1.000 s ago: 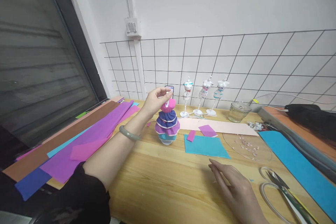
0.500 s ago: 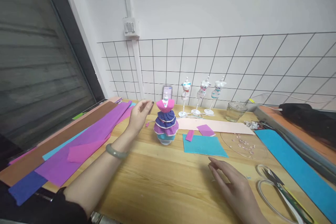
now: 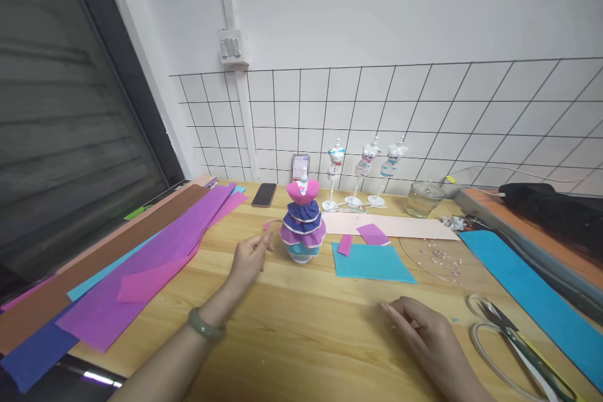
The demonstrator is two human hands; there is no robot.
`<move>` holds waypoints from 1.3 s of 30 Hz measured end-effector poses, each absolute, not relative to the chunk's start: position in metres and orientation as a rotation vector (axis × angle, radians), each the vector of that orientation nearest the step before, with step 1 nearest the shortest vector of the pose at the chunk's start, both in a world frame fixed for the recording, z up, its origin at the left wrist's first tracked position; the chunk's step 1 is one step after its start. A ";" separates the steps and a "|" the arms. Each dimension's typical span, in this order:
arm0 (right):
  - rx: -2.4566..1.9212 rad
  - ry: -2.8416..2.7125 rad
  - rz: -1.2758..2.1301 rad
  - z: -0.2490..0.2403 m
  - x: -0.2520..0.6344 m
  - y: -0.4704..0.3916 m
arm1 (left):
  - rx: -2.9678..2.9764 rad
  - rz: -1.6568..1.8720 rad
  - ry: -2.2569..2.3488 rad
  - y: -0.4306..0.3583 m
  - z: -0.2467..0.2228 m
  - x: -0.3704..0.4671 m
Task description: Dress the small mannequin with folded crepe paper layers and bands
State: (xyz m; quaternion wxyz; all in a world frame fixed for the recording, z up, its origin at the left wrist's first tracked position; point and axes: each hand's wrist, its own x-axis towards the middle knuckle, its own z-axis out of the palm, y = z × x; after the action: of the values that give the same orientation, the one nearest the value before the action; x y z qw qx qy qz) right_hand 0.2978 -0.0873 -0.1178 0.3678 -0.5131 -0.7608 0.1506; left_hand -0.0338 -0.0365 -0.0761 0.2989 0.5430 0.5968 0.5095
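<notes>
My left hand (image 3: 252, 254) is above the table just left of a small dress form (image 3: 303, 223) in a tiered pink, navy, purple and teal dress. Its thumb and fingers are drawn together; whatever they hold, if anything, is hidden. A pink scrap with a thin thread (image 3: 266, 226) lies just beyond those fingers. My right hand (image 3: 419, 336) rests low over the table at right, fingers loosely bent and partly apart, with nothing visible in them. Scissors (image 3: 506, 333) lie to its right, and a teal cloth piece (image 3: 373, 262) is in front of it.
Several coloured fabric strips (image 3: 155, 251) run along the left. Behind are a phone (image 3: 264, 195), three bare dress forms (image 3: 336, 166) and a glass jar (image 3: 424, 200). A clear dish of beads (image 3: 440, 257) and a blue strip (image 3: 522, 289) occupy the right.
My left hand has pulled back from beside the phone toward me, uncovering the phone, and its fingers have curled in. My right hand's fingers have bent more. The view has shifted slightly.
</notes>
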 end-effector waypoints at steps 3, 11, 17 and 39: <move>-1.374 -1.933 0.368 -0.116 0.297 -0.087 | 1.513 1.239 1.521 -0.039 -0.089 -0.026; -1.501 -1.655 0.510 -0.110 0.308 -0.084 | 1.769 0.891 1.301 -0.057 -0.104 -0.011; -1.543 -1.466 0.635 -0.113 0.312 -0.078 | 1.799 0.884 1.327 -0.056 -0.103 -0.024; -1.562 -1.360 0.704 -0.105 0.322 -0.065 | 2.133 0.608 1.430 -0.051 -0.099 -0.025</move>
State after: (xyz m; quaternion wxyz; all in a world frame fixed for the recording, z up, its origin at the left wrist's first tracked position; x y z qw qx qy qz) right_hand 0.3225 -0.0651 -0.1050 0.4593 -0.6342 -0.5522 0.2860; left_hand -0.0249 -0.0512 -0.0993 0.2484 0.7829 0.5249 0.2230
